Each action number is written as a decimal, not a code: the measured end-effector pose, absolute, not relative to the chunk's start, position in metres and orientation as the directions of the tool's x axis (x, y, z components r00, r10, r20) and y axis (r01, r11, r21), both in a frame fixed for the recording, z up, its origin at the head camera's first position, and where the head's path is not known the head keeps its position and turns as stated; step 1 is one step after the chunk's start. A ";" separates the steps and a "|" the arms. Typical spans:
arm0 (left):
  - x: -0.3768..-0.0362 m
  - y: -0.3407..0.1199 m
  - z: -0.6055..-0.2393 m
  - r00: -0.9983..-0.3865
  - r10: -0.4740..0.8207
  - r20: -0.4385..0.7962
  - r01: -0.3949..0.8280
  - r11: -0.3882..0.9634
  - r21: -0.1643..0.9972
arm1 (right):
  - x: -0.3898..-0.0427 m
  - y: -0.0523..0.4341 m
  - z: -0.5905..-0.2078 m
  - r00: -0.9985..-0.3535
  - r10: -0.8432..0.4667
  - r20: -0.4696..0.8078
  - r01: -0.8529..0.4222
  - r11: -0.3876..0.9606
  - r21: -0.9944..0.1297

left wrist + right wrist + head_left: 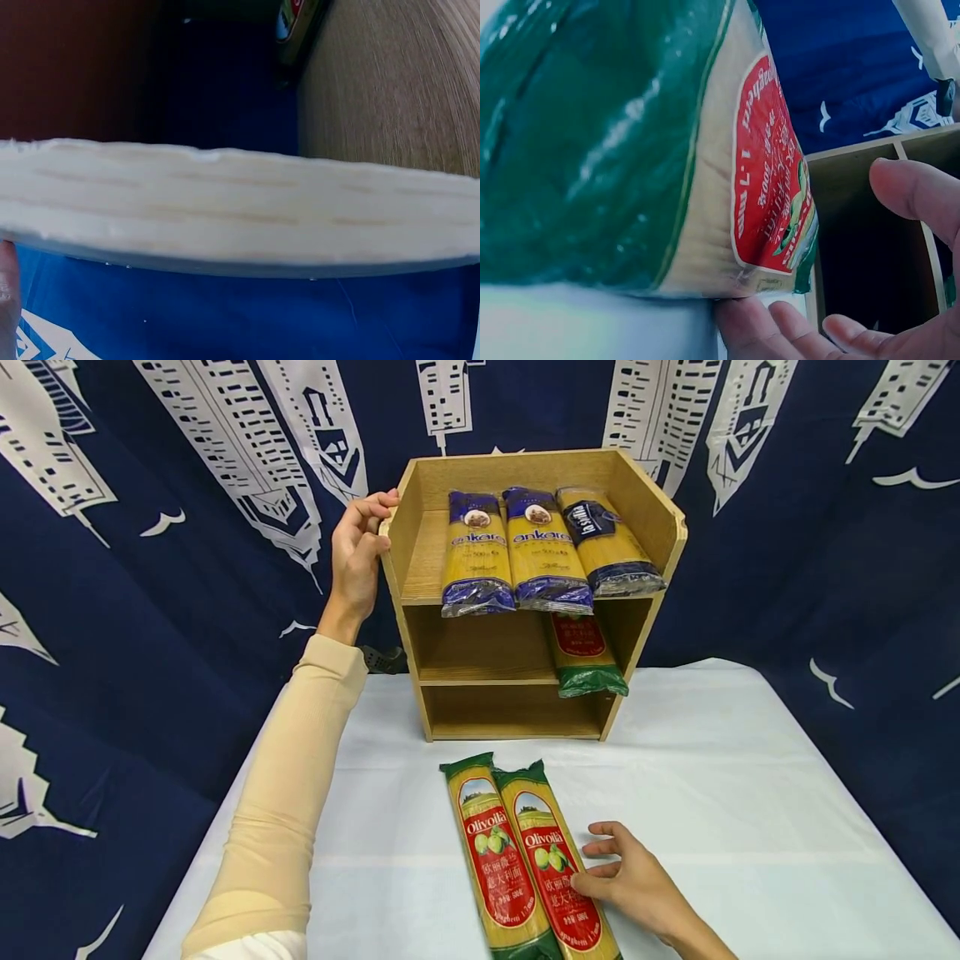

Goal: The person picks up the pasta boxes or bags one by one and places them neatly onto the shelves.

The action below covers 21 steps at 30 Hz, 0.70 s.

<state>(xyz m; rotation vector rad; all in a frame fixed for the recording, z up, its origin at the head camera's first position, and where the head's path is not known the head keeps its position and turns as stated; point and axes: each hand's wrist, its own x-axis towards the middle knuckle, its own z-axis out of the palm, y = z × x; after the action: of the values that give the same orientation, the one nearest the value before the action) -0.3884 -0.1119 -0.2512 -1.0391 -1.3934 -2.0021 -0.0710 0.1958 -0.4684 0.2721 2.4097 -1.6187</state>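
On the white table (pixel 712 793) I am facing a shelf (pixel 480 652), with a left pack (pixel 501 860) and right pack (pixel 553 864) lying side by side in front, while my left hand (pixel 358 556) is pinching the shelf's upper left edge and my right hand (pixel 630 881) is holding its fingers spread at the right pack's right edge.

Head camera: faces forward and down, covering the shelf unit (pixel 652 518) and table (pixel 720 810). Left-wrist camera: looks across a pale edge (pixel 247 202) at close range. Right-wrist camera: close to a spaghetti packet (pixel 577 150) (shared with the head view), facing the shelf unit.
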 end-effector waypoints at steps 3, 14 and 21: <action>-0.388 -0.112 -0.251 -0.596 0.037 0.802 0.742 -0.357 0.567 | -0.069 0.194 -0.470 -0.949 0.059 -0.308 0.302 0.442 -0.845; -0.388 -0.110 -0.251 -0.595 0.040 0.803 0.737 -0.371 0.565 | -0.062 0.188 -0.476 -0.931 0.077 -0.357 0.343 0.517 -0.784; -0.390 -0.111 -0.252 -0.594 0.035 0.804 0.743 -0.360 0.564 | -0.063 0.188 -0.482 -0.917 0.008 -0.399 0.361 0.439 -0.822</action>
<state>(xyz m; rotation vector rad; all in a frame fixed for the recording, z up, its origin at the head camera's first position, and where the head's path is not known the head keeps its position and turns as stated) -0.3898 -0.1111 -0.2518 -1.0393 -1.3981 -2.0006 -0.0632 0.1880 -0.4815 0.3152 2.3602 -1.4702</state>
